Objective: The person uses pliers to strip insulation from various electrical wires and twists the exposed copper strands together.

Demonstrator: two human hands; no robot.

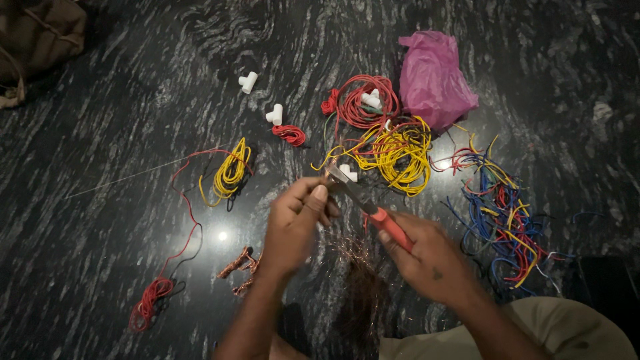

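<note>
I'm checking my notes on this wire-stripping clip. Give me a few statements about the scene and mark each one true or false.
1. The right hand holds red-handled pliers. True.
2. The pink plastic bag lies beside the left hand. False: it lies far off, past the yellow wire tangle.
3. The floor is white tile. False: it is dark veined stone.
4. Two white pipe fittings lie apart from the wires. True.

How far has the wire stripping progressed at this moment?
Done: a heap of bare copper strands lies below the hands. In hand: the right hand works red-handled pliers on a wire pinched by the left hand. Left: the yellow coil, red coil and mixed wires remain insulated.
</note>
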